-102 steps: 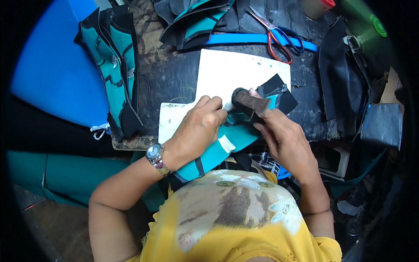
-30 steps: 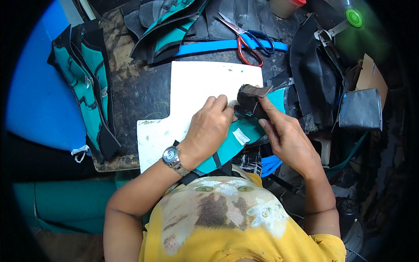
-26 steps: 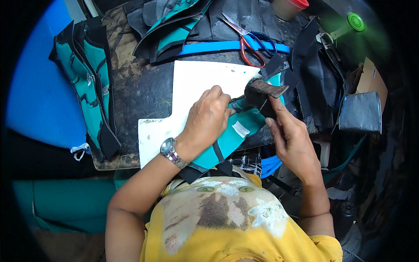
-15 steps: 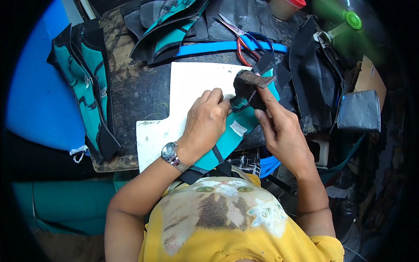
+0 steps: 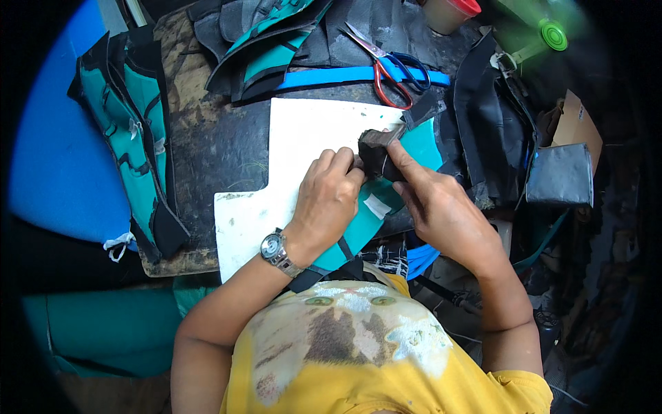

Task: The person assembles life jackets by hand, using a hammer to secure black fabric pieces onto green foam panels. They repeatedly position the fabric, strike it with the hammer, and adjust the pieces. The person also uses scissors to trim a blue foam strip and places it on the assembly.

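1. The left hand [image 5: 329,200] presses the teal fabric piece [image 5: 386,200] on the white board [image 5: 303,138], fingers together.
2. The right hand [image 5: 441,207] fingers pinch a dark block [image 5: 376,152], perhaps a small tool, over the fabric.
3. Red-handled scissors [image 5: 386,65] lie well apart on the surface [image 5: 214,145].

- A sewing or upholstery workshop is shown.
- A stained table [image 5: 207,138] is heaped with cut teal and black pieces [image 5: 131,138].
- Scissors [image 5: 386,65] and a white cutting board [image 5: 303,138] are laid out.
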The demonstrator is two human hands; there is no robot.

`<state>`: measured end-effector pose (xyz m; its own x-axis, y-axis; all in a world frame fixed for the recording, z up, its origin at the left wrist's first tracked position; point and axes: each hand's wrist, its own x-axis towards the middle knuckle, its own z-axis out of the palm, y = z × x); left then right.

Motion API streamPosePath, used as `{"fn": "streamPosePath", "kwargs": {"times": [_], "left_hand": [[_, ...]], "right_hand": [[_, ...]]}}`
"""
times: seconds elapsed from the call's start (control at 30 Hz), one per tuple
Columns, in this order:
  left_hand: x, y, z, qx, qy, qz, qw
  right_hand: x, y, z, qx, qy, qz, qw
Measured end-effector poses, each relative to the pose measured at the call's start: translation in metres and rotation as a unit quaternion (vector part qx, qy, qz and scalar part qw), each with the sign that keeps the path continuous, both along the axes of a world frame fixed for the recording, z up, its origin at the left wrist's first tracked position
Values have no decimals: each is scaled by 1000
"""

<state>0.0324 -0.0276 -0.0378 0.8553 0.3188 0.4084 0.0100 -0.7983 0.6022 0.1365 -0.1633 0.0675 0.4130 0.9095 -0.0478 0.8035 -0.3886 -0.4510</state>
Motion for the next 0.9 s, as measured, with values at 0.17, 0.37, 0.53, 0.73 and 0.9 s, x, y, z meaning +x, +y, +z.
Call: {"fn": "streamPosePath", "kwargs": {"times": [0.17,0.37,0.53,0.73,0.9], "left_hand": [[0,-1,-3,-17,-31,6,999],[0,1,-4,-14,-33,8,999],[2,3,-1,-70,-27,23,997],[13,20,20,-101,141,19,985],[12,20,31,-107,178,-18,978]], "right_hand": [[-4,-1,2,76,-17,-23,997],[-2,0,14,-34,-44,3,998],[-8,-4,2,54,-36,-23,998],[-9,-19,-17,31,32,-113,993],[-7,-24,-21,59,29,-99,993]]}}
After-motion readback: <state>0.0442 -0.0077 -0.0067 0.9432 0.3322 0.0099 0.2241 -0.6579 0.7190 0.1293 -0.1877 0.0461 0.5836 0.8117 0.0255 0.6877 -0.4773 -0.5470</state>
